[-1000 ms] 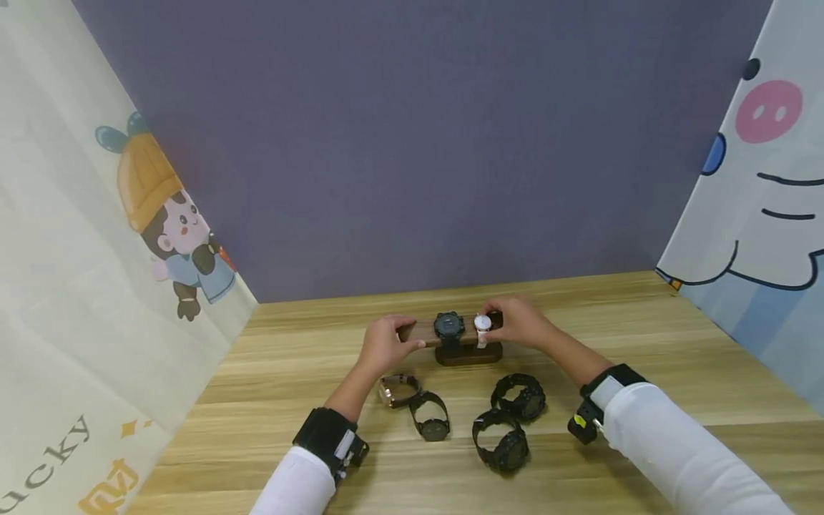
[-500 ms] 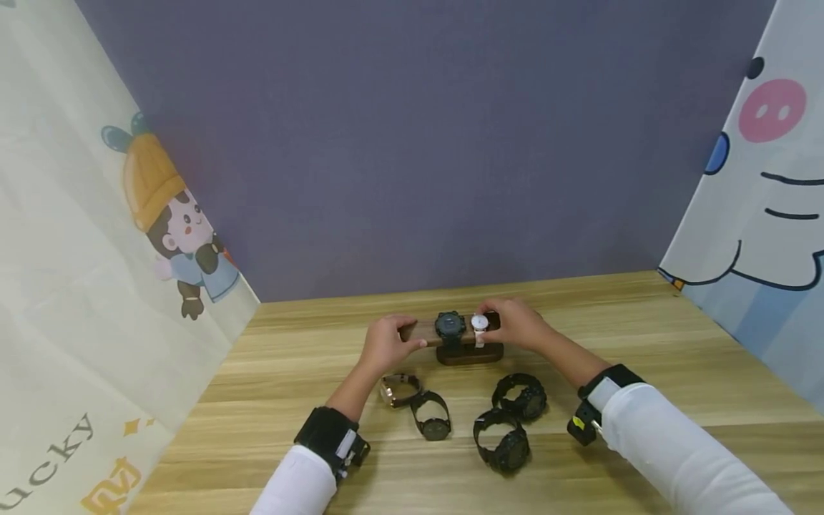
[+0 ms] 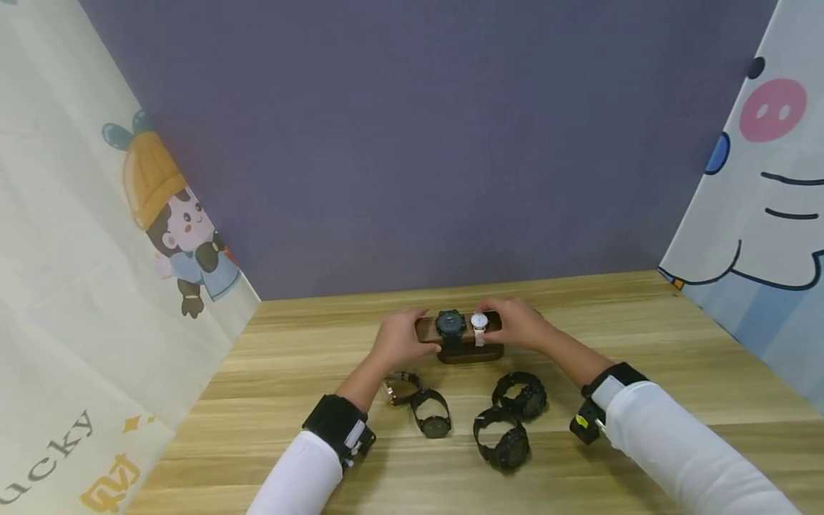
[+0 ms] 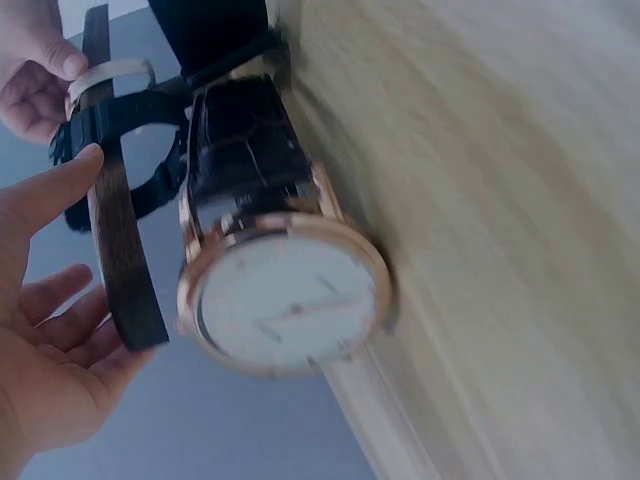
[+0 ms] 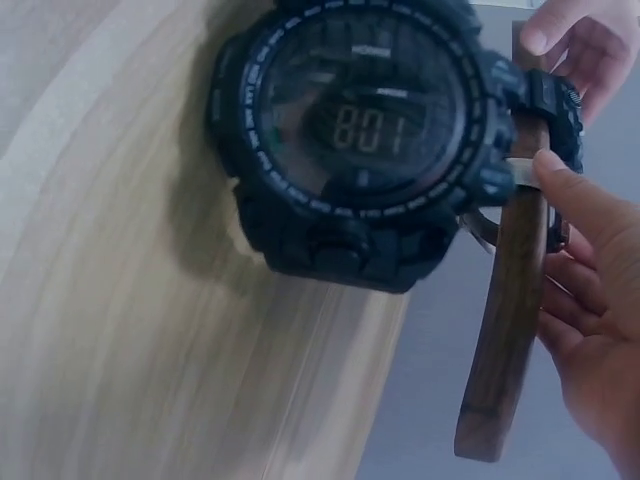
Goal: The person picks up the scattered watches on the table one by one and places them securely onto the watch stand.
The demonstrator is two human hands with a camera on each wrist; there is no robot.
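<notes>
A dark wooden watch stand (image 3: 476, 353) stands near the back of the table, its bar carrying a chunky black watch (image 3: 450, 324) and a small white-faced watch (image 3: 479, 321) with a pale strap. My left hand (image 3: 400, 339) grips the bar's left end, thumb in front and fingers behind; in the left wrist view its thumb tip lies close to the black watch. My right hand (image 3: 518, 325) pinches the small watch on the bar. In the right wrist view, the thumb presses its pale strap (image 5: 522, 172), and the bar's free end (image 5: 490, 410) extends past the hand.
In front of the stand lie a rose-gold watch (image 4: 290, 300) with a dark strap, a slim black watch (image 3: 435, 426), and two bulky black watches (image 3: 512, 450) on the right. A grey-blue panel (image 3: 450, 143) rises behind the wooden table (image 3: 270, 400).
My left hand has slid right along the bar, closer to the black watch. The small watch shifted slightly left on the bar early on; my right hand stays at it.
</notes>
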